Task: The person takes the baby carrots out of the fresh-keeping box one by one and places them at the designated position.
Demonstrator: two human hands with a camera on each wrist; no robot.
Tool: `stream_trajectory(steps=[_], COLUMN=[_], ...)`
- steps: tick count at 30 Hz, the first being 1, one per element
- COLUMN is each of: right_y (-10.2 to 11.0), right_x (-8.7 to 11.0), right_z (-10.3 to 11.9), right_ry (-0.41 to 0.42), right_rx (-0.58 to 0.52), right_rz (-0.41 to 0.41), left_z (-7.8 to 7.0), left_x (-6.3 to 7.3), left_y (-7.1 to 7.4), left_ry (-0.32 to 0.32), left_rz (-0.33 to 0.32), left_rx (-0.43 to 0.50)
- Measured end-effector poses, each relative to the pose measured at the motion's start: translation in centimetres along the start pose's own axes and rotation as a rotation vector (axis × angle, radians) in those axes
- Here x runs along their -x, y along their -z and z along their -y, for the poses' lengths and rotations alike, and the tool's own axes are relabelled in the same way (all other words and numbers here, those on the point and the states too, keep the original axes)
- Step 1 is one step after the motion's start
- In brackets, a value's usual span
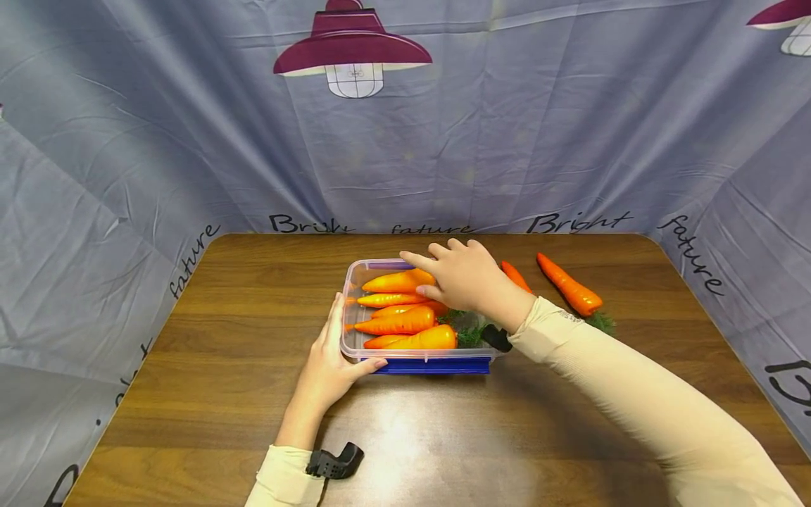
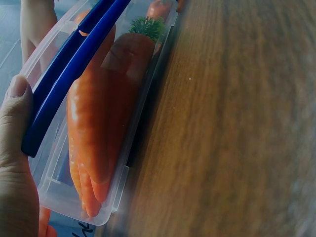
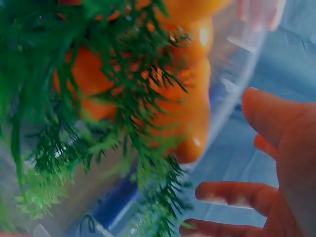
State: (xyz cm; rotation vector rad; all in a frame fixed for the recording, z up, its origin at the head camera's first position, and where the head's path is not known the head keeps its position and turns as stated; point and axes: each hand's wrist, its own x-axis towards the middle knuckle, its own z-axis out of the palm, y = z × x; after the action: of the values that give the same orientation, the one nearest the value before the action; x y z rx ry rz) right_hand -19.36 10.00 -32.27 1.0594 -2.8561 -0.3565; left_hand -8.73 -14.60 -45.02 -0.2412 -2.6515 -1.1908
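Across a wooden counter (image 1: 241, 338), carrots (image 1: 398, 323) are lying inside a clear container (image 1: 405, 355); the left hand (image 1: 328, 370) is gripping its corner, the right hand (image 1: 469, 279) hovering above, fingers apart.

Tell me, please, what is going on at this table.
A person's left hand rests against the near left corner of a clear box, while the right hand, holding nothing, is over the carrots inside. At least one more carrot lies on the table to the right.
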Motion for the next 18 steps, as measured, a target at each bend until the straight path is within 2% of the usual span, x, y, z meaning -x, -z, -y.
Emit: stream_trajectory(steps=[11,18], right_y=[-0.3,-0.5], right_x=[-1.1,-2.0], right_z=[1.3,2.1], right_ry=[0.037,0.034], right_rx=[0.11,0.151], right_rz=[0.137,0.264], left_z=[0.2,0.2], left_x=[0.0,0.0], left_y=[-0.1,-0.2], left_ry=[-0.012,-0.009], left_rz=[-0.008,-0.007], left_rx=[-0.011,-0.012])
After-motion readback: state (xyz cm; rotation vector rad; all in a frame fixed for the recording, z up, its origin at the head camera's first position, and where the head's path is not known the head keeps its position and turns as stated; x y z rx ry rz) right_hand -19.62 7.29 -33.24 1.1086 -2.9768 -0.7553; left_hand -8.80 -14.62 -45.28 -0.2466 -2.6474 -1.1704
